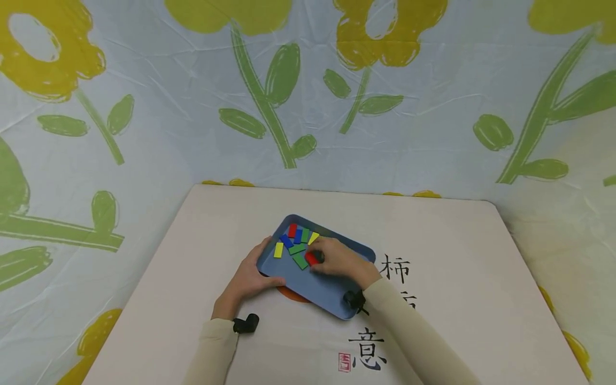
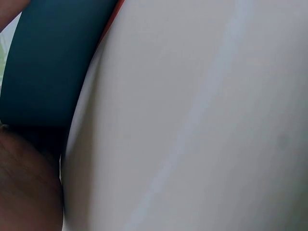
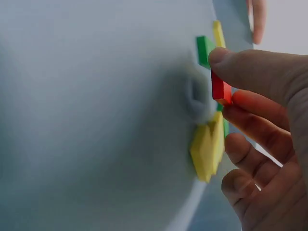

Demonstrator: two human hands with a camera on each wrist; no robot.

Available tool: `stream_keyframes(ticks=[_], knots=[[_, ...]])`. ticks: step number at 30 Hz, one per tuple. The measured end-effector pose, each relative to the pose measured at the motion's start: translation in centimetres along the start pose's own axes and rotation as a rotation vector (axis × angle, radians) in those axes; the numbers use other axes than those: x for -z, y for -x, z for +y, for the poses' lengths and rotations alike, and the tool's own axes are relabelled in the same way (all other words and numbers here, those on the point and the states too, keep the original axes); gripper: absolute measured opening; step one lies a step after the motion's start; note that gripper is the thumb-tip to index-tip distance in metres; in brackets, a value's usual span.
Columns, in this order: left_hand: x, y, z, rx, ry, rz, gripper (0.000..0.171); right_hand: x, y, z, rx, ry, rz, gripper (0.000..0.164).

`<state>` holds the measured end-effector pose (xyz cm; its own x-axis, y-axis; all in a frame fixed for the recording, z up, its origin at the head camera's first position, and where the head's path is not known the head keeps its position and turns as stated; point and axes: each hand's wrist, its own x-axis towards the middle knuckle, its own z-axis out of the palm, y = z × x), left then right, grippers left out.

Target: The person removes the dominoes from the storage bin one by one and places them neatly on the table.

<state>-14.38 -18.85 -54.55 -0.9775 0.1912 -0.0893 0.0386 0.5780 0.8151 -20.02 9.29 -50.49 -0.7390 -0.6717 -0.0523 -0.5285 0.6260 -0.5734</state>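
Observation:
A blue-grey rectangular tray point(image 1: 317, 291) lies at an angle on the table, with small flat coloured blocks in its far left part. My left hand point(image 1: 250, 275) holds the tray's left end, its thumb along the near rim; in the left wrist view the palm is up against the tray's outer wall point(image 2: 45, 67). Over the tray, my right hand point(image 1: 337, 258) pinches a red block point(image 3: 219, 89) between thumb and fingers. Close by are a green block point(image 1: 300, 261), another green block point(image 1: 297, 249) and a yellow block point(image 1: 314, 238), partly covered by the hand.
Farther in the tray lie a red block point(image 1: 292, 230), two blue blocks point(image 1: 286, 241), a green block point(image 1: 305, 235) and a yellow block point(image 1: 278, 249). The pale tablecloth point(image 1: 462, 289) carries black characters and a red seal point(image 1: 344, 362). A flower-printed curtain point(image 1: 409, 133) surrounds the table.

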Motion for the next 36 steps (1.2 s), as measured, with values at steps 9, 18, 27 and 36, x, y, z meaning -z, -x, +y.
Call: stream_keyframes(ticks=[9, 18, 27, 36], knots=[[0.1, 0.0, -0.2, -0.006, -0.007, 0.013, 0.120, 2.9, 0.9, 1.1, -0.058, -0.030, 0.119, 0.041], [0.1, -0.1, -0.3, -0.002, 0.010, 0.001, 0.120, 5.9, 3.5, 4.6, -0.201, -0.036, 0.241, 0.043], [0.0, -0.1, -0.3, 0.008, 0.011, -0.003, 0.119, 6.7, 6.0, 8.9, -0.275, -0.035, 0.329, 0.048], [0.0, 0.0, -0.2, 0.016, 0.011, -0.005, 0.120, 5.5, 7.4, 11.8, -0.365, 0.007, 0.329, 0.051]])
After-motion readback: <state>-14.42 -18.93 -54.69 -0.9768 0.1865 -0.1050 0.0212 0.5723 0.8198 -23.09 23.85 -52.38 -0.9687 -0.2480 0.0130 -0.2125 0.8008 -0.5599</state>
